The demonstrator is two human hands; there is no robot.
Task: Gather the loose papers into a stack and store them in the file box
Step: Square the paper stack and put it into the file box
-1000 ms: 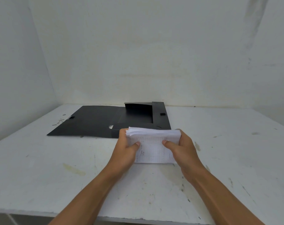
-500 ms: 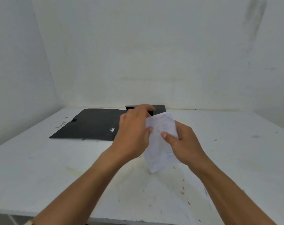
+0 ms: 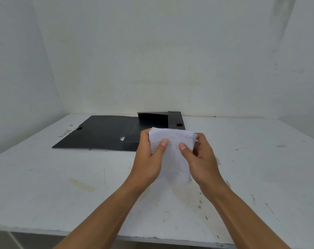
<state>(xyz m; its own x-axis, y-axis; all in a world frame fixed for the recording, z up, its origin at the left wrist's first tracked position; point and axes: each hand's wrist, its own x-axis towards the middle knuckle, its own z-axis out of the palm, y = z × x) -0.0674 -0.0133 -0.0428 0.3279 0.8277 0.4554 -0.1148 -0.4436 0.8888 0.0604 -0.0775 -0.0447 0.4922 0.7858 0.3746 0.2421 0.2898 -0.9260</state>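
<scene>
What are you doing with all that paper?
A person is holding a stack of papers upright above the white table, with the left hand on one side and the right hand on the other, thumbs pressed on the front. Just behind the hands, a black file box lies open and flat on the table. The papers are not in it yet.

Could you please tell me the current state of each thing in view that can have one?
Paper stack: gathered, held upright above the table.
Left hand: gripping the stack's left side.
Right hand: gripping the stack's right side.
File box: open, lid lying flat to the left.
Table: scuffed and stained.
</scene>
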